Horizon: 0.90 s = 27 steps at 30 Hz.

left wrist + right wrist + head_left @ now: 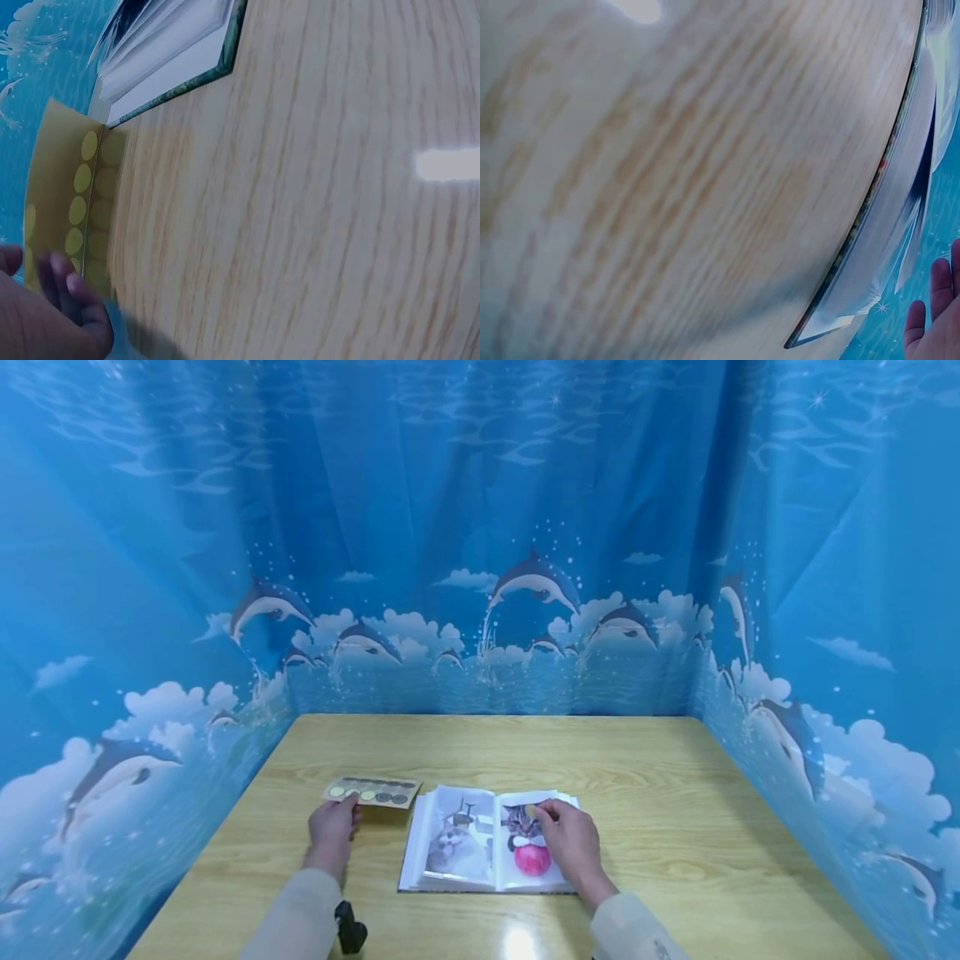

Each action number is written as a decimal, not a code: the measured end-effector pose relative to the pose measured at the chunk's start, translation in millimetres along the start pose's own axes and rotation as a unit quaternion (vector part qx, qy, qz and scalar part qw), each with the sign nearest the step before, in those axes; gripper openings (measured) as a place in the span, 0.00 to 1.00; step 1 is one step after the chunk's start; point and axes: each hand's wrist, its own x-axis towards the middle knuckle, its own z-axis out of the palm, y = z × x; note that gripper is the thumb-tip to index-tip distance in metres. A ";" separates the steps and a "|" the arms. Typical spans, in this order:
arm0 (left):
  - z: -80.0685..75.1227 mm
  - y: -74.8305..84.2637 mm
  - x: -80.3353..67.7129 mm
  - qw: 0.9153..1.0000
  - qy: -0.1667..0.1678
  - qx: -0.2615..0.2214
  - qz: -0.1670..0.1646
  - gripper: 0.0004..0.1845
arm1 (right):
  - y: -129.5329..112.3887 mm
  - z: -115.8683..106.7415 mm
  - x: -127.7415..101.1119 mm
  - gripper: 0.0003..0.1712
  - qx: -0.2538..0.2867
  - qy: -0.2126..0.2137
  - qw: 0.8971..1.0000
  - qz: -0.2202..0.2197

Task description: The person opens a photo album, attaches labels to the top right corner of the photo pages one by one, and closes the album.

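Note:
My left hand (332,831) pinches the near edge of a tan sheet of round stickers (401,802), holding it tilted over the table left of an open photo album (482,841). Rows of pale and dark circles show on the sheet. In the left wrist view, yellow circles line that sheet (88,180) beside the left fingers (79,289). Over the album's right page, my right hand (573,839) pinches a small yellowish round piece, apparently a sticker (531,811), near a cat picture with a pink ball. The right wrist view catches only some fingers (939,292) at its edge.
The album lies on a wooden table (712,835). Blue curtains (420,510) printed with dolphins stand along the back and both sides. A black object (349,928) is at the left sleeve's cuff. Light glares off the table's front edge.

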 end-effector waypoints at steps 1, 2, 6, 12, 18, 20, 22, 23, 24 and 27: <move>-1.0 1.0 -1.5 1.000 0.001 0.012 0.001 0.21 | 0.0 0.2 0.0 0.05 0.001 0.000 1.000 0.002; -2.2 2.2 -3.3 1.000 0.002 0.031 -0.002 0.24 | -0.2 0.1 -0.3 0.05 0.001 0.000 1.000 -0.001; -3.3 7.1 -10.5 0.995 0.021 0.088 -0.045 0.39 | -1.4 0.2 -0.8 0.05 0.002 -0.002 1.000 0.005; 2.5 7.4 -14.4 0.984 0.046 0.166 -0.045 0.40 | -1.9 0.5 -0.7 0.06 0.000 -0.004 1.000 0.010; 13.7 5.3 -16.9 0.984 0.004 0.181 -0.003 0.37 | -1.7 0.1 -0.9 0.06 0.001 -0.007 1.000 0.002; 18.8 4.9 -17.5 0.983 -0.015 0.180 0.007 0.36 | -1.5 0.2 -0.9 0.06 0.003 -0.008 1.000 -0.001; 24.4 4.0 -18.1 0.983 -0.030 0.178 0.028 0.34 | -1.2 0.6 -1.1 0.05 0.005 -0.009 1.000 -0.001; 27.6 3.4 -18.3 0.983 -0.040 0.173 0.040 0.33 | -1.0 0.8 -1.1 0.05 0.006 -0.009 1.000 -0.001; 30.6 2.5 -18.7 0.983 -0.047 0.171 0.053 0.32 | -0.8 1.0 -1.2 0.05 0.006 -0.009 1.000 -0.001; 40.6 0.5 -21.0 0.978 -0.065 0.174 0.093 0.29 | 0.0 1.9 -1.4 0.05 0.003 -0.012 1.000 0.000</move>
